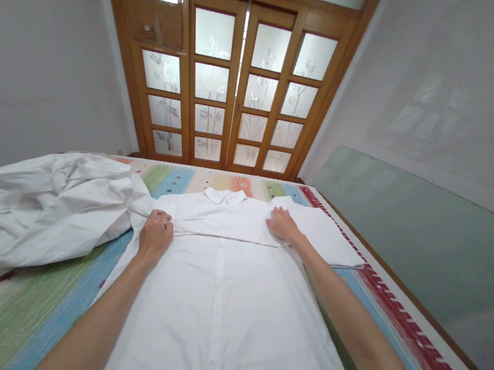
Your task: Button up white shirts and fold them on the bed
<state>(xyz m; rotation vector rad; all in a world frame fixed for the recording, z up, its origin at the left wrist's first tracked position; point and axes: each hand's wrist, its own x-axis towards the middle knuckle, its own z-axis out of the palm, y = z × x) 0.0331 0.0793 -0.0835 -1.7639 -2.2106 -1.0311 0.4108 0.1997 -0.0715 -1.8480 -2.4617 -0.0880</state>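
Note:
A white button-up shirt (pixel 249 306) lies front up before me, its collar (pixel 225 197) at the far end and its button strip down the middle. Across the chest runs a layer of white cloth with a straight lower edge; I cannot tell whether it is a sleeve or a fold. My left hand (pixel 156 235) is closed on the shirt's cloth at the left end of this layer. With fingers spread flat, my right hand (pixel 283 225) rests on the shirt near the right shoulder. A white sleeve (pixel 326 235) extends rightward beyond it.
A heap of crumpled white cloth (pixel 58 202) lies to the left, touching the shirt. Underneath is a striped, multicoloured bed cover (pixel 54 299). Wooden doors with glass panes (pixel 237 86) stand at the back. A pale green panel (pixel 414 231) lines the right wall.

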